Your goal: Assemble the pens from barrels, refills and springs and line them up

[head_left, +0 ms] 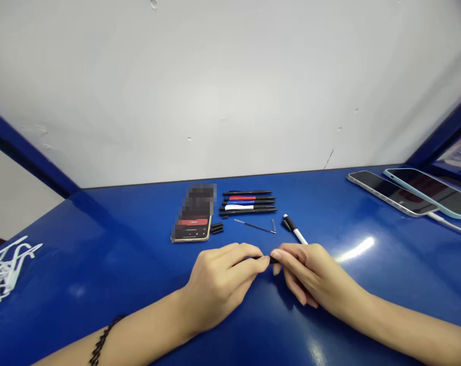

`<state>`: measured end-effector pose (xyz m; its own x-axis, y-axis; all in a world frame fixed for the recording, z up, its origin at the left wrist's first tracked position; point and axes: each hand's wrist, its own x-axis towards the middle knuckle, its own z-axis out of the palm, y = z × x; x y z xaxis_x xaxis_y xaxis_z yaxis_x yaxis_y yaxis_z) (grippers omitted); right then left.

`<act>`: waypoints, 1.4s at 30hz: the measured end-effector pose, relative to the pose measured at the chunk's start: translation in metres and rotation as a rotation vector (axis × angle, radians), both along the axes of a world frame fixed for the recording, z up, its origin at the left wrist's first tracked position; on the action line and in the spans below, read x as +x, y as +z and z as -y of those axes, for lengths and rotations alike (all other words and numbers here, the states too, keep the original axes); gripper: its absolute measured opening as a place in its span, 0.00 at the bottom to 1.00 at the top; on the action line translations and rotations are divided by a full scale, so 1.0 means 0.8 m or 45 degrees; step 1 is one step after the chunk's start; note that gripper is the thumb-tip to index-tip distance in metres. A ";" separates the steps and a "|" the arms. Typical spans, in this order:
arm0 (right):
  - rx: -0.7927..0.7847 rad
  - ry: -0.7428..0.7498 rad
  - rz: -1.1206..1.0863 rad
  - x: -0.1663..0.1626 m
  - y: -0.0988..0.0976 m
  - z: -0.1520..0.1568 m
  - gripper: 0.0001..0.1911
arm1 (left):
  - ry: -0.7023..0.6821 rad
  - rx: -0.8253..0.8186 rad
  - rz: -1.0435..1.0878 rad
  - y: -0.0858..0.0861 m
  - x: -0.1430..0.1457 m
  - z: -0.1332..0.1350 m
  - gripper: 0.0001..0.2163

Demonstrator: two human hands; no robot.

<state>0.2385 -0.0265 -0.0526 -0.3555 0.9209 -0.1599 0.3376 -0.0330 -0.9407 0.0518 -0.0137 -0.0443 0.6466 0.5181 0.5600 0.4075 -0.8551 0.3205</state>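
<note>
Between my two hands, just above the blue table, is a black pen barrel point(273, 260), mostly covered by fingers. My left hand point(226, 282) is closed around its left part. The fingertips of my right hand point(310, 272) pinch its right end. Beyond the hands lie a thin pen refill point(255, 226) and a small spring point(274, 225). Several click pens rest side by side farther back, among them a red pen point(248, 199), a blue pen point(241, 203) and a white pen point(240, 207). A white marker with a black cap point(297, 231) lies behind my right hand.
A phone point(192, 233) with a lit, partly blurred screen lies left of the pens, small black pieces point(217, 227) beside it. Two more phones, one grey point(393, 193) and one light-blue-edged point(436, 193), lie at right with a white cable point(450, 223). White strips point(7, 274) are piled at left.
</note>
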 end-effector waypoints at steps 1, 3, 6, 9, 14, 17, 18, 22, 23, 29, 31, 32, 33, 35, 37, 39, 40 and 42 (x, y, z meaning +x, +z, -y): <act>-0.063 0.003 -0.008 -0.001 0.000 0.000 0.22 | -0.003 0.005 -0.001 0.000 0.000 0.000 0.07; -0.031 0.040 0.052 0.000 0.004 0.000 0.25 | 0.005 -0.052 0.038 0.000 0.001 -0.002 0.07; 0.384 0.149 0.267 0.008 0.014 -0.003 0.20 | 0.048 -0.223 0.132 0.000 0.004 -0.005 0.06; 0.706 0.245 0.402 0.017 0.017 -0.005 0.09 | 0.095 -0.344 0.194 0.000 0.005 -0.006 0.05; 0.590 0.310 0.399 0.016 0.007 -0.004 0.11 | 0.037 -0.153 0.098 0.002 -0.003 0.000 0.06; 0.364 0.291 0.285 0.013 0.009 -0.001 0.20 | -0.025 0.043 -0.022 0.005 -0.007 0.003 0.08; 0.344 0.289 0.296 0.013 0.011 -0.001 0.21 | -0.025 0.044 -0.026 0.006 -0.006 0.003 0.08; 0.717 0.352 0.604 0.020 0.019 -0.006 0.14 | 0.060 -0.266 0.137 0.006 0.001 -0.001 0.05; 0.819 0.364 0.680 0.022 0.019 -0.008 0.11 | 0.086 -0.352 0.183 0.006 0.003 -0.002 0.04; 0.873 0.368 0.710 0.026 0.010 -0.014 0.12 | 0.056 -0.473 0.274 0.006 0.005 -0.006 0.04; 0.881 0.353 0.602 0.027 0.007 -0.014 0.11 | 0.025 -0.452 0.265 0.006 0.004 -0.005 0.04; 0.902 0.341 0.542 0.027 0.006 -0.015 0.11 | 0.019 -0.448 0.251 0.006 0.004 -0.004 0.04; 0.921 0.331 0.488 0.027 0.005 -0.015 0.12 | 0.013 -0.445 0.240 0.007 0.003 -0.004 0.03; 0.940 0.313 0.418 0.028 0.005 -0.015 0.14 | 0.011 -0.446 0.225 0.008 0.003 -0.003 0.03; 0.922 0.297 0.388 0.027 0.006 -0.014 0.15 | 0.015 -0.452 0.229 0.010 0.002 -0.002 0.03; 0.896 0.290 0.367 0.026 0.009 -0.013 0.17 | 0.024 -0.463 0.236 0.012 0.002 -0.003 0.03; 0.889 0.294 0.359 0.025 0.010 -0.012 0.17 | 0.028 -0.473 0.234 0.013 0.001 -0.003 0.03; 0.875 0.310 0.335 0.025 0.012 -0.011 0.19 | 0.033 -0.501 0.221 0.014 0.001 -0.005 0.03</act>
